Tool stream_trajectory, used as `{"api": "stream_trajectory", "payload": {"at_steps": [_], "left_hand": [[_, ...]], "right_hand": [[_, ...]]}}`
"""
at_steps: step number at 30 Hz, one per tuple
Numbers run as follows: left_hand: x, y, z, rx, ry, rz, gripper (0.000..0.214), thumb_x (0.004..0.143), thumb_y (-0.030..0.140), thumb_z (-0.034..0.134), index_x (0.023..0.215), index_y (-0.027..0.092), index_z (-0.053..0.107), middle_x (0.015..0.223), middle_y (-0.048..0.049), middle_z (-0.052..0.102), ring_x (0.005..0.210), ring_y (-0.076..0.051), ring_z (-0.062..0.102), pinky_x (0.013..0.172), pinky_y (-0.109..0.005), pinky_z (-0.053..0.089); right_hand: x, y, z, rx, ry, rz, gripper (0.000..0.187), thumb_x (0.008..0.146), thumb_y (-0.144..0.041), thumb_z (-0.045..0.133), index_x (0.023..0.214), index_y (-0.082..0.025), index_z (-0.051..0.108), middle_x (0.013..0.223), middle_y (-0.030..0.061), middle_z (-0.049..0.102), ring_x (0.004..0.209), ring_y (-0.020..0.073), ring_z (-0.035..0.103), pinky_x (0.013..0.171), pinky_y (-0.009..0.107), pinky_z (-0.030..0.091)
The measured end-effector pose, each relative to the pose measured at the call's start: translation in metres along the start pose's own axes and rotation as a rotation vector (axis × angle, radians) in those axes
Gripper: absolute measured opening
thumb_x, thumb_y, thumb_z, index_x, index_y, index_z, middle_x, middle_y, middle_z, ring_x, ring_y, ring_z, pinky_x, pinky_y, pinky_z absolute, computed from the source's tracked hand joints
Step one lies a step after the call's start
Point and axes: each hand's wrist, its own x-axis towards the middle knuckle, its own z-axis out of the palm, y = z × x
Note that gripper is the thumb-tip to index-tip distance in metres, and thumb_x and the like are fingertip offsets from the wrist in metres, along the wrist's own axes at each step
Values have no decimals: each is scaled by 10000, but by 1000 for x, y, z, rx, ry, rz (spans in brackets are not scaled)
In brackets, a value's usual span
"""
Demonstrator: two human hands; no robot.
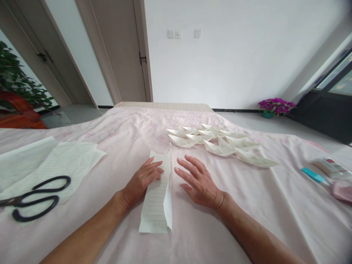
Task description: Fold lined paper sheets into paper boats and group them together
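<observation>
As left fingers (155, 171) pin the paper (156, 201), right hand (200, 184) lies beside.

1. Finding: no text, number, brand or sign in the head view can be read.
2. Long folded strip of white ruled paper (156, 198), centre: faint printed ruling only, with no writing legible on it.
3. Loose white ruled paper sheets (71, 157), left: ruling only, nothing legible.
4. Cluster of small folded white paper boats (220, 142), beyond centre: faint grey marks on the sides, too small to read.
5. Small flat whitish box with red markings (330, 167), right edge: the markings may be print but are blurred and unreadable.
6. Three white wall switch plates (178, 34): no marking discernible.
</observation>
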Motion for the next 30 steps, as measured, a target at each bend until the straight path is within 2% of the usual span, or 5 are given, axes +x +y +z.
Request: {"api": "stream_trajectory", "payload": {"at_steps": [6, 10, 16, 23, 30], "left_hand": [[0, 1, 0, 33, -3, 8, 127, 903, 64, 525, 889, 183, 567, 1040, -56, 708, 1270, -221, 540, 1172, -527, 297], [-3, -4, -4, 48, -17, -58, 171, 936, 72, 474, 842, 187, 558, 1037, -37, 708, 1270, -202, 538, 1172, -506, 300], [-8, -12, -7, -39, -188, -88, 112, 938, 162, 512, 973, 193, 614, 1141, -62, 697, 1206, -198, 589, 1148, -472, 349], [-12, -24, -11, -219, -291, -99, 250, 900, 334, 588, 1106, 221, 675, 1237, -84, 676, 1271, -243, 544, 1136, -456, 357], [-16, -28, 0, -336, -157, -586, 339, 910, 455, 547, 1032, 185, 711, 1075, -73, 735, 1020, -246, 680, 934, -375, 518]], "right_hand": [[10, -6, 0, 57, -21, -37, 473, 852, -69, 527, 1272, -283, 572, 1098, 2, 687, 1212, 214, 487, 1142, 452, 287], [0, 5, 0, 66, 23, -2, 353, 842, -74, 544, 1125, -260, 644, 814, -4, 670, 951, 201, 548, 1065, 440, 362], [-12, 19, 1, 156, -86, 95, 481, 740, -3, 509, 1143, -220, 657, 806, 31, 636, 906, 215, 520, 981, 438, 400], [-15, 27, -1, 306, -289, 129, 196, 802, -193, 646, 968, -249, 734, 880, 50, 645, 853, 199, 547, 842, 380, 407], [-12, 28, 4, 336, -286, 442, 198, 883, -275, 569, 705, -200, 614, 768, 32, 630, 786, 187, 548, 739, 318, 405]]}}
